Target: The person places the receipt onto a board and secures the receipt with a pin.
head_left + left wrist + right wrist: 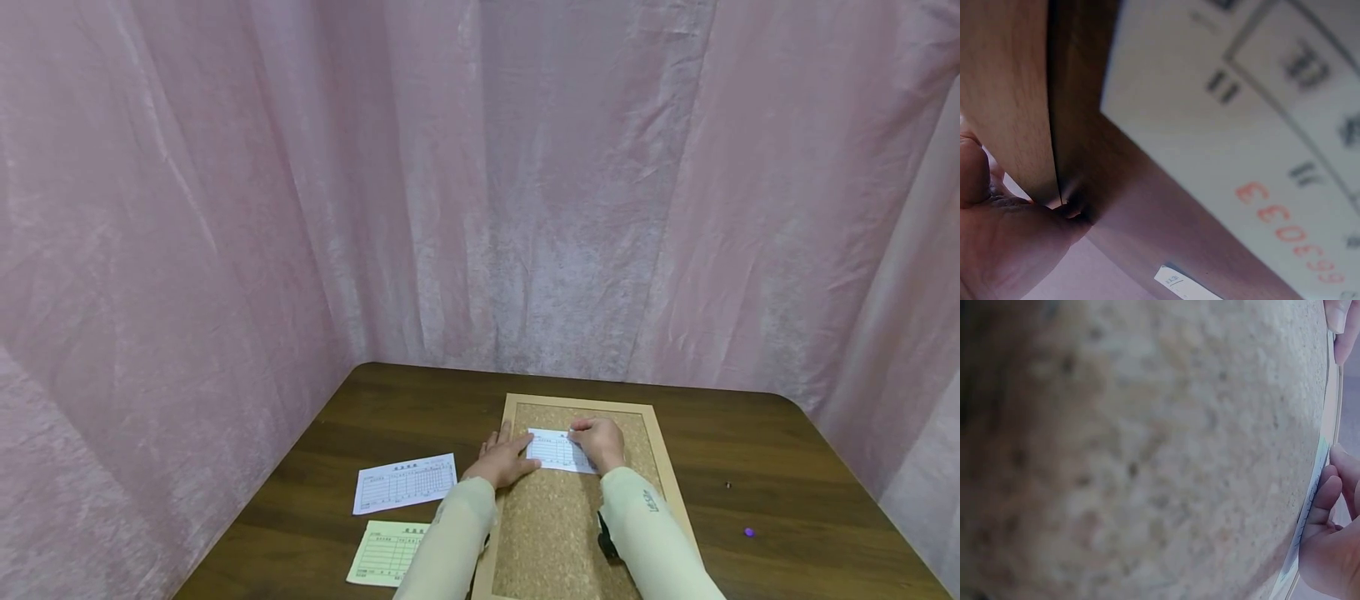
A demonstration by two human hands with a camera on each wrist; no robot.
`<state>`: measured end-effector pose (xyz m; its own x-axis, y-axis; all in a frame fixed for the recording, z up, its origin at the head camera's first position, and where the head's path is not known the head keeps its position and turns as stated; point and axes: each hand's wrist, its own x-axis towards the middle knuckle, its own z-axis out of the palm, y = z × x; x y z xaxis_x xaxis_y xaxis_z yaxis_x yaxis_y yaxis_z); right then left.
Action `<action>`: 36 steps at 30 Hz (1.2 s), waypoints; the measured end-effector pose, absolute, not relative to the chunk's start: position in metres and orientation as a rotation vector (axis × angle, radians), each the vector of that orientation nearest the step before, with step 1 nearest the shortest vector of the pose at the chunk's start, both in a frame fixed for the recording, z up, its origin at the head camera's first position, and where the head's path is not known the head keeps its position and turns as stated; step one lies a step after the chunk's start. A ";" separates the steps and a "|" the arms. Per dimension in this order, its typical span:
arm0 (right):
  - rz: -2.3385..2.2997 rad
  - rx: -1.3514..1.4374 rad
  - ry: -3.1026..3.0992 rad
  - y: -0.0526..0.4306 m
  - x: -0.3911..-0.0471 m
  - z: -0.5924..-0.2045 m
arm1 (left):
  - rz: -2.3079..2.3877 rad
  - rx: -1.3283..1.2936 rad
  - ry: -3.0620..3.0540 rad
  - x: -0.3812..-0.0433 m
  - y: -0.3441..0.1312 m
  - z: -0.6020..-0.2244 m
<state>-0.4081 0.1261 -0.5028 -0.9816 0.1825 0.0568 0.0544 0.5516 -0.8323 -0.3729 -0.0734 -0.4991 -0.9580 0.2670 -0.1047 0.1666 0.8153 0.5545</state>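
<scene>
A white printed form slip (550, 451) lies on the upper part of a wood-framed cork board (555, 525). My left hand (501, 463) rests over the board's left frame with its fingers spread, its thumb and index finger pressing the slip's left end. In the left wrist view the left hand (1016, 231) shows at the board's edge. My right hand (602, 442) is over the slip's upper right part, thumb and fingertips pinched together close to its top edge. What they pinch is hidden. The right wrist view shows the right hand (1325, 540) bent down at the slip.
Left of the board lie another white form slip (405, 483) and a green form slip (386, 552), the green one partly behind my left sleeve. On the dark wooden table (787, 450) at right are a small purple thing (749, 532) and a tiny shiny piece (727, 484). Pink curtains surround the table.
</scene>
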 end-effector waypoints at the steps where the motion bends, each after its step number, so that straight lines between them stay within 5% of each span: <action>1: 1.400 -0.199 -2.649 0.126 -0.408 -0.502 | 0.839 0.338 2.822 -0.373 -0.073 -0.499; 36: 1.198 -0.217 -2.751 0.121 -0.405 -0.495 | 0.813 0.319 2.830 -0.375 -0.073 -0.503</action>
